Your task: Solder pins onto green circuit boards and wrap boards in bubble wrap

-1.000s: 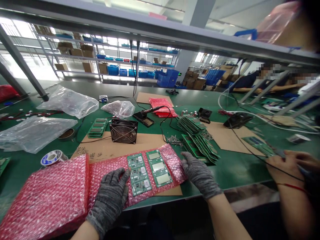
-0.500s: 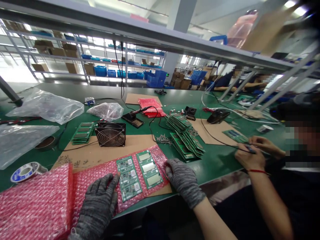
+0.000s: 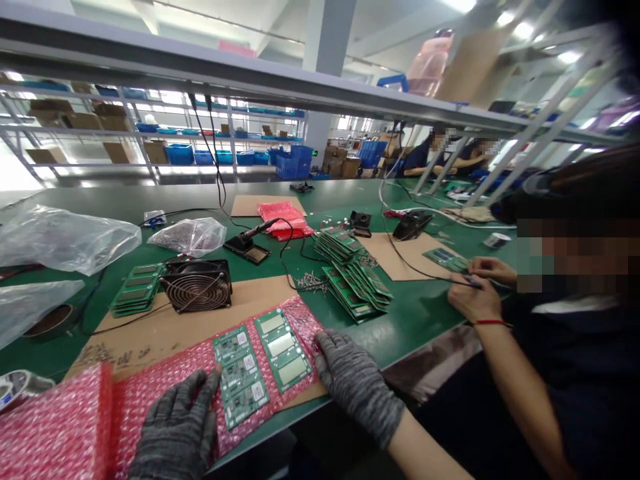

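Note:
Two green circuit boards lie side by side on a sheet of pink bubble wrap at the table's front edge. The left circuit board shows chips and white labels; the right circuit board shows three pale display panels. My left hand, in a grey knit glove, rests on the wrap with fingers apart, its fingertips by the left board's edge. My right hand, gloved alike, has its fingers bent and closed on the wrap's right edge, beside the right board. The thumb's hold is partly hidden.
A fan stands behind the wrap on cardboard. Stacked circuit boards lie right of it, near a soldering iron in its stand. A co-worker's hands work at the right. A shelf beam crosses overhead.
The view has turned right, so the table's contents appear further left. Both hands keep nearly the same places beside the boards on the wrap.

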A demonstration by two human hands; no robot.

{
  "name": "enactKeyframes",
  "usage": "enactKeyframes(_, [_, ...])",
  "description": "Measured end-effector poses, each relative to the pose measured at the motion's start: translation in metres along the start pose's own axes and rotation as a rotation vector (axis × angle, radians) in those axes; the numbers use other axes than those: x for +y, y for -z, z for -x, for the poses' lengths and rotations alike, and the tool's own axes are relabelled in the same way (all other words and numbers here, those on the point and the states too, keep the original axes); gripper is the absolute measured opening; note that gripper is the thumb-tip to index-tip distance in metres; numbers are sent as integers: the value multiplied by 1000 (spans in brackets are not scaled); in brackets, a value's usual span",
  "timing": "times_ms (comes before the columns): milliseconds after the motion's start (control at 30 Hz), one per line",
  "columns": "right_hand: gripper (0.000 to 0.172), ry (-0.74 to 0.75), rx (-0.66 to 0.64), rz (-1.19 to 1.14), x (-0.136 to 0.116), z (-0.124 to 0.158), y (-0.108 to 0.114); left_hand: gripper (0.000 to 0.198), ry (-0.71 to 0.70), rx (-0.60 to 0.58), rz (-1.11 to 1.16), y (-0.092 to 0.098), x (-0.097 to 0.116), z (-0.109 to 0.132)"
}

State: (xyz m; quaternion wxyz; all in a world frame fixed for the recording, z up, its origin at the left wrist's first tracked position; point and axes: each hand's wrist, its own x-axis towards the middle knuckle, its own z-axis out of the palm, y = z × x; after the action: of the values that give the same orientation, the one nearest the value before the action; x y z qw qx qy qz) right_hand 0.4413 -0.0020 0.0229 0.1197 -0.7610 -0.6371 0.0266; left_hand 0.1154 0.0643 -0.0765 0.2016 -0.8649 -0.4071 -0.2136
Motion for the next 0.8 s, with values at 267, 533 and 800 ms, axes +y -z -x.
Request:
enactKeyframes(267, [35, 159, 105, -217, 16, 20, 16, 41, -46, 20, -11, 13, 3, -6])
enactKeyframes(533, [20, 57, 254, -368, 24, 16, -9, 44, -38, 59, -13, 43, 47, -73])
enactKeyframes(800, [32, -183, 363, -402, 39, 6, -23, 55, -209, -9, 155, -5, 115, -113])
